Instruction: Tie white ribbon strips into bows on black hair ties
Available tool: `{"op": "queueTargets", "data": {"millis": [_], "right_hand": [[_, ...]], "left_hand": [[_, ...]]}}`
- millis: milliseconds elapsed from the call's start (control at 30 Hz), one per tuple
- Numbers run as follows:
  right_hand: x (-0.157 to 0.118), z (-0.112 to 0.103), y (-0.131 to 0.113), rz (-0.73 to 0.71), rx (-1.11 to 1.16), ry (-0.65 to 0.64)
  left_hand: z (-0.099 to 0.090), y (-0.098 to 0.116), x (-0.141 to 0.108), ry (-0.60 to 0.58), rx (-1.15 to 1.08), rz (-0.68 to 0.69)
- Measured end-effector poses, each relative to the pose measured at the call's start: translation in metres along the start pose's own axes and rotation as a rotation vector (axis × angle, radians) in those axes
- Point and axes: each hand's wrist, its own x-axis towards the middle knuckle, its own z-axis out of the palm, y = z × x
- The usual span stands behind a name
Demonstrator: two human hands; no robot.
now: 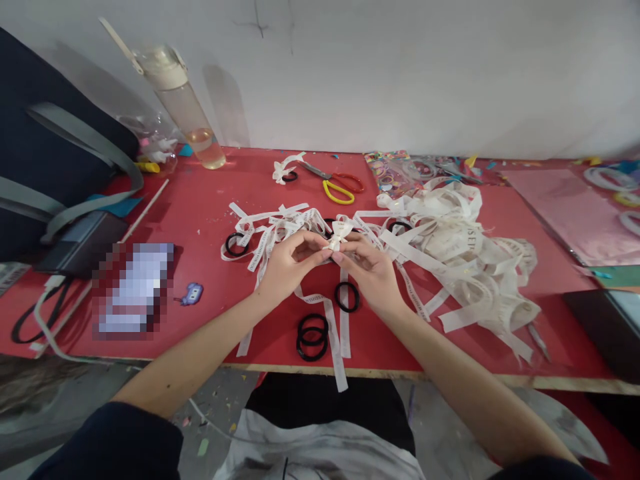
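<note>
Between my fingertips is a small white ribbon bow point(341, 232), held above the middle of the red table. My left hand point(295, 259) pinches it from the left, and my right hand point(366, 261) pinches it from the right. Long tails of printed white ribbon point(336, 340) hang below and reach past the table edge. A black hair tie point(347, 297) lies just under my right hand. Nearer the edge, more black hair ties point(312, 338) overlap one another. Loose printed ribbon point(270, 233) lies around and behind both hands, with another black hair tie point(236, 244) at its left.
Scissors point(340, 187) with red and yellow handles lie behind my hands, beside a finished-looking bow point(281, 172). To the right is a heap of white ribbon point(465, 247). At left are a phone point(135, 287), a water bottle point(190, 113) and a dark bag point(50, 133).
</note>
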Motion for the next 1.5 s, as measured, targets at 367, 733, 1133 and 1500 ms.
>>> {"op": "queueTargets", "data": {"millis": [367,733,1133,1500], "right_hand": [[0.003,0.0,-0.001,-0.02,0.042,0.016],[0.004,-0.002,-0.003,0.005,0.133,-0.066],[0.002,-0.005,-0.005,0.115,0.289,-0.134],[0.001,-0.008,0.0,-0.033,0.212,-0.154]], "left_hand": [[-0.002,-0.001,0.001,-0.062,-0.081,-0.113],[-0.007,0.004,0.004,-0.129,-0.147,-0.109],[-0.014,0.003,0.008,-0.211,-0.299,-0.171],[-0.012,0.008,0.004,-0.299,-0.114,-0.089]]}}
